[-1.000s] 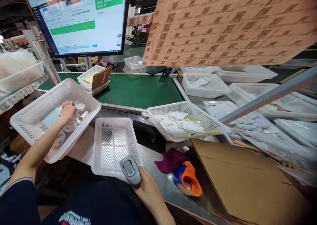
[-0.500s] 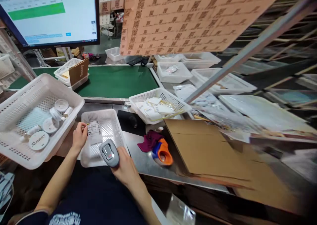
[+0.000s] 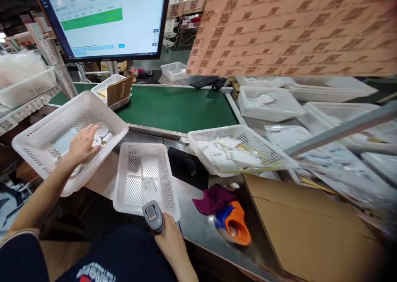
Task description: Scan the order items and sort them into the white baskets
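My left hand (image 3: 83,144) is inside the large white basket (image 3: 66,187) at the left, fingers and thumb apart beside a round white jar (image 3: 96,141); no firm hold shows. Another white-lidded jar (image 3: 102,129) sits just beyond the fingertips, and part of the contents is hidden under the hand. My right hand (image 3: 170,233) is wrapped round a grey barcode scanner (image 3: 153,216), held over the near edge of the smaller white basket (image 3: 142,148). A printed paper label (image 3: 150,188) lies on that basket's floor.
A monitor (image 3: 102,21) stands above the green conveyor belt (image 3: 173,108). Right of the small basket are a black pad (image 3: 176,166), a basket of paper slips (image 3: 214,131), a purple cloth (image 3: 214,199), an orange tape dispenser (image 3: 238,224) and flat cardboard (image 3: 310,228).
My left hand has let go of the label, which now lies in the small basket, and has moved left into the large basket. The scanner stays in my right hand. The view has swung left.
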Demonstrator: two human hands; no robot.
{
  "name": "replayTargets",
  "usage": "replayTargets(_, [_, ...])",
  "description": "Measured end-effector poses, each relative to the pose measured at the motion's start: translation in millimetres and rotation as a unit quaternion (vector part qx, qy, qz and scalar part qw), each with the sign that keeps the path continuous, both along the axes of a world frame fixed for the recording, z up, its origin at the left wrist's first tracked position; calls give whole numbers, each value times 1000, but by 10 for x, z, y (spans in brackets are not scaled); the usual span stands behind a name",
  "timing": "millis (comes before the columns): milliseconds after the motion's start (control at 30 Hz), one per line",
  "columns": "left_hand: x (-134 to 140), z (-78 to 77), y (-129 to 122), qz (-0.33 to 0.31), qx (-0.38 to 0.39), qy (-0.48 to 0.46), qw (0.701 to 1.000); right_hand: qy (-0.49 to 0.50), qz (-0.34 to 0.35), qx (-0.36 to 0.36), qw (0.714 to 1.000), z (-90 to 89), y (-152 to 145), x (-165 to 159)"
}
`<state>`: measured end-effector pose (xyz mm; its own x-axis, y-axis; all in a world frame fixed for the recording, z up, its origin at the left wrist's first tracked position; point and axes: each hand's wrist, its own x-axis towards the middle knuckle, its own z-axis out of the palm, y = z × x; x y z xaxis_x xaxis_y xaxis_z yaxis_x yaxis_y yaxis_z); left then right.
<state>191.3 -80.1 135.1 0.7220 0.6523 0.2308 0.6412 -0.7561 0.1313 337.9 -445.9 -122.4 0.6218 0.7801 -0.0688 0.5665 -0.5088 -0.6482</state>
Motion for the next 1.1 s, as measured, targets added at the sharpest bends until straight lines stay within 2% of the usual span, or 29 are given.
replayTargets(33, [15,25,144,27,-3,43,999,0,8,3,1000,8,20,-24])
replayTargets(100, [75,-14,353,62,-59,89,992,-6,22,8,1000,65,67,-35])
replayTargets(200, [123,-73,430,77,-123,78,986,17,54,53,997,210,112,31])
replayTargets(267, [94,-33,338,87,-163,-10,983,53,70,106,990,345,123,93])
replayTargets(300, [73,2,258,92,-204,-77,972,68,76,130,986,429,127,117])
replayTargets(367, [67,51,47,89,-304,-202,927,81,78,156,981,632,144,144])
replayTargets(433, [151,12,-202,74,-431,-287,852,80,75,153,982,862,173,147])
replayTargets(467, [228,-54,-331,68,-491,-299,815,77,74,146,983,973,191,144])
replayTargets(500, [323,-152,-456,72,-558,-311,766,72,72,139,985,1073,209,141])
replayTargets(567, [533,-422,-683,103,-662,-309,675,64,67,127,988,1218,239,140])
replayTargets(633, [725,-745,-857,134,-704,-281,638,58,54,113,990,1274,257,152])
replayTargets(733, [930,-1225,-1008,147,-736,-243,615,52,26,75,996,1218,266,198])
replayTargets(800, [1016,-1496,-1062,141,-743,-211,619,46,9,44,998,1124,256,229])
replayTargets(833, [1047,-1605,-1082,132,-734,-189,639,44,1,32,999,1064,243,238])
replayTargets(900, [1088,-1740,-1101,103,-678,-150,712,48,-12,27,998,924,197,243])
replayTargets(933, [1095,-1754,-1091,86,-639,-141,751,51,-17,35,998,843,165,242])
replayTargets(967, [1093,-1722,-1061,68,-600,-142,784,54,-20,46,997,759,131,243])
replayTargets(1000, [1079,-1641,-1008,52,-570,-154,805,58,-26,58,996,675,97,246])
replayTargets(1033, [1054,-1509,-928,26,-546,-172,819,62,-35,66,995,597,68,253])
replayTargets(1100, [980,-1114,-684,-46,-470,-188,861,73,-51,67,994,487,34,275])
